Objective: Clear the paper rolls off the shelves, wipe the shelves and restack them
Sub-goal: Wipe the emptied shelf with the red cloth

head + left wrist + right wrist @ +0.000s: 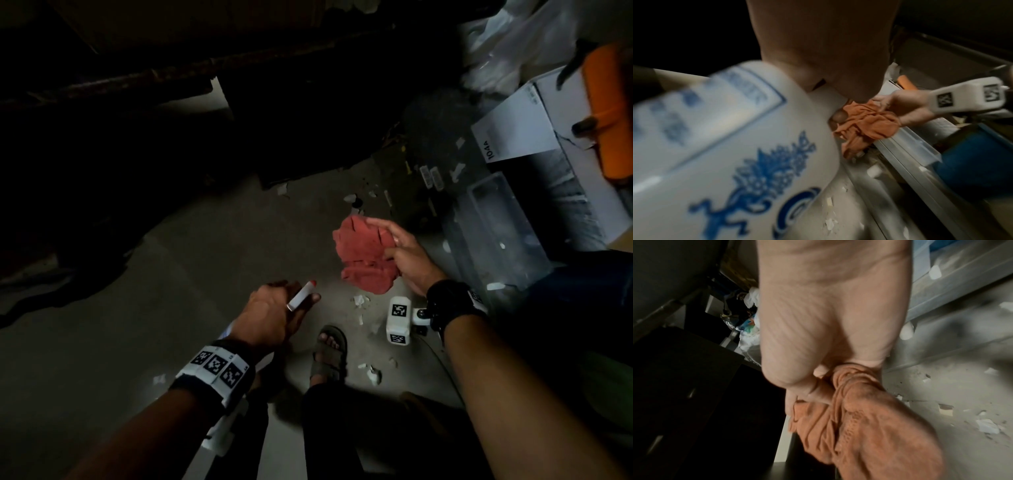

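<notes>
Left hand (270, 310): a white blue-printed plastic bottle with red cap (301, 295) was gripped, fingers clamped round it.
Right hand (409, 255): a crumpled red cloth (363, 255) was pinched, right of the bottle.
Paper rolls: none were seen.
Risk: the dangling cloth could be dragged through floor litter.

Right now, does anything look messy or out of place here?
Yes: torn white paper scraps litter the floor below the red cloth gripped by the right hand. No paper rolls can be made out.

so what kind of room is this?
Likely a dim storeroom: a white carton marked 104A and a clear plastic bin stacked at the side, paper scraps littering the bare floor.
</notes>
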